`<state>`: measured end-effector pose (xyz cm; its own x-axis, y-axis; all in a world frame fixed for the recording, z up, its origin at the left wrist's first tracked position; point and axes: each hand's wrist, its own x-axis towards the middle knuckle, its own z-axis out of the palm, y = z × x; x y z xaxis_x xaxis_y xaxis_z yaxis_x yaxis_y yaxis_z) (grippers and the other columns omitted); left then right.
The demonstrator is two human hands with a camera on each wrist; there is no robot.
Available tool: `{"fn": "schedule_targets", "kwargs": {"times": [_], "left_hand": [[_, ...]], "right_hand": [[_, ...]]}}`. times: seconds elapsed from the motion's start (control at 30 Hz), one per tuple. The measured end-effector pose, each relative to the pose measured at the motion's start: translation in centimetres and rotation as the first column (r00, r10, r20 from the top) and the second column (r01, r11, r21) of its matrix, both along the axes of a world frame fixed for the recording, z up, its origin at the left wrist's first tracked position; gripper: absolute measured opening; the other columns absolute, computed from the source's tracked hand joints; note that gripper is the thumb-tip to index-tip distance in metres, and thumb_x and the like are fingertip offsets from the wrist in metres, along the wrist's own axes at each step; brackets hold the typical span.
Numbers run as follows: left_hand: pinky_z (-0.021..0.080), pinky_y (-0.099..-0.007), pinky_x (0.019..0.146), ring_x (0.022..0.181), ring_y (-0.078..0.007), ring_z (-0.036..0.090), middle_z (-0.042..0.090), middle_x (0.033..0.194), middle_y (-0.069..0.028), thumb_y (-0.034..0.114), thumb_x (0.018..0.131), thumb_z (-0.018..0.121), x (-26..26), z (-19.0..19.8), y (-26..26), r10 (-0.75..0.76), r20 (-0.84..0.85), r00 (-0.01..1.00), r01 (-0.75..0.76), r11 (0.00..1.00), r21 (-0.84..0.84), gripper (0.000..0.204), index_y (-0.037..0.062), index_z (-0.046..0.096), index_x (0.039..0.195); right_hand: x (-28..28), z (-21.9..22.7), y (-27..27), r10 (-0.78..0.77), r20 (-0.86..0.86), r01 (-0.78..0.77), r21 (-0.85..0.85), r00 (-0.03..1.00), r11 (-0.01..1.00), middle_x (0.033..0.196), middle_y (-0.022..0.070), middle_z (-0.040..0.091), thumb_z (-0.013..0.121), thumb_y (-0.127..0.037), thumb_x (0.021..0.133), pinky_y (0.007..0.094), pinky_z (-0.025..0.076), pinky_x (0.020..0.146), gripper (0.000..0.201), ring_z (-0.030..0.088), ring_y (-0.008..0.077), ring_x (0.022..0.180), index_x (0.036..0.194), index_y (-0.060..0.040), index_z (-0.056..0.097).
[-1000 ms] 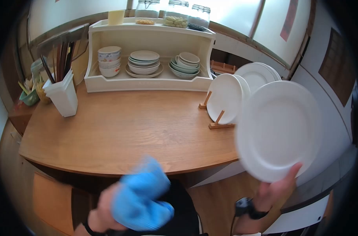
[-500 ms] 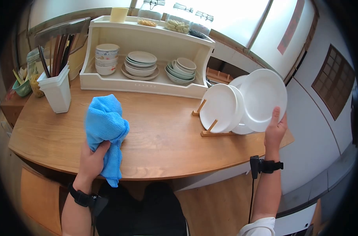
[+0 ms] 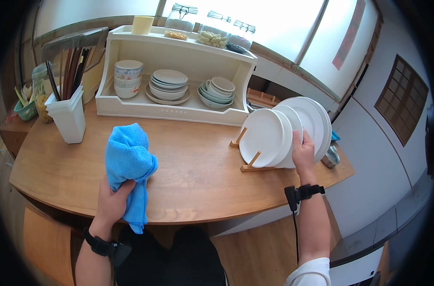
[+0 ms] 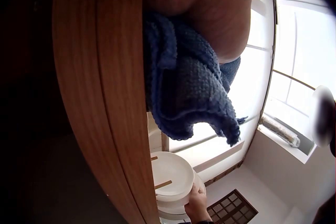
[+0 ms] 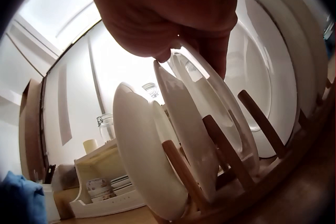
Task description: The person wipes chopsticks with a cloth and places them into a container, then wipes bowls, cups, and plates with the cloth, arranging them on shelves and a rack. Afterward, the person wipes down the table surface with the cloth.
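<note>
My left hand point(image 3: 113, 198) grips a bunched blue cloth point(image 3: 131, 148) upright at the left part of the table. In the left wrist view the cloth's dark folded end point(image 4: 194, 92) hangs below that hand. My right hand point(image 3: 304, 152) pinches a white plate point(image 3: 293, 119) by its edge, thumb on the front and fingers behind. This plate stands among other white plates in a wooden dish rack point(image 3: 251, 168). From the right wrist view, it sits upright between the rack's pegs point(image 5: 226, 148), with smaller plates point(image 5: 147, 150) on one side and larger ones on the other.
A cream shelf point(image 3: 174, 110) with stacked bowls and dishes stands at the back, glass jars point(image 3: 214, 31) on top. On the left is a white holder point(image 3: 68, 117) with chopsticks. A small metal container point(image 3: 330, 157) sits beside the rack near the table's right edge.
My right hand has brought the raised plate down and left into the rack. The left hand and cloth rose over the table earlier and have stayed almost still since.
</note>
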<state>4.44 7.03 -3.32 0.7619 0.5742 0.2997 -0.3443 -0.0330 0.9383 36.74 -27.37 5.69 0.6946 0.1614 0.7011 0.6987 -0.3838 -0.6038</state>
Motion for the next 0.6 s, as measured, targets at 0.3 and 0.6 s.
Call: {"fn": "schedule_targets", "kwargs": {"times": [0.3,0.6], "left_hand": [[0.047,-0.0296,0.081,0.091,-0.0133,0.059,0.065,0.099,-0.0061,0.01,0.089,0.061,0.0,-0.2,0.2,-0.003,0.005,1.0,0.003,0.999,0.045,0.024,-0.0012,0.059,0.111],[0.046,-0.0301,0.085,0.096,-0.0131,0.058,0.064,0.103,-0.0055,0.008,0.09,0.061,-0.4,-0.2,0.1,-0.04,0.042,0.998,0.037,0.998,0.056,0.024,-0.0001,0.059,0.112]], "right_hand": [[-1.7,2.4,0.1,-0.329,0.141,0.356,-0.287,0.934,0.889,0.097,0.0219,0.067,0.061,-0.023,0.091,0.0364,0.051,0.075,0.039,0.066,0.0305,0.085,0.122,0.0,0.057],[-1.7,6.6,-4.0,-0.309,0.678,0.6,-0.242,0.667,0.763,0.099,0.0159,0.065,0.059,-0.019,0.091,0.0387,0.05,0.077,0.031,0.064,0.0296,0.088,0.116,-0.0005,0.058]]}}
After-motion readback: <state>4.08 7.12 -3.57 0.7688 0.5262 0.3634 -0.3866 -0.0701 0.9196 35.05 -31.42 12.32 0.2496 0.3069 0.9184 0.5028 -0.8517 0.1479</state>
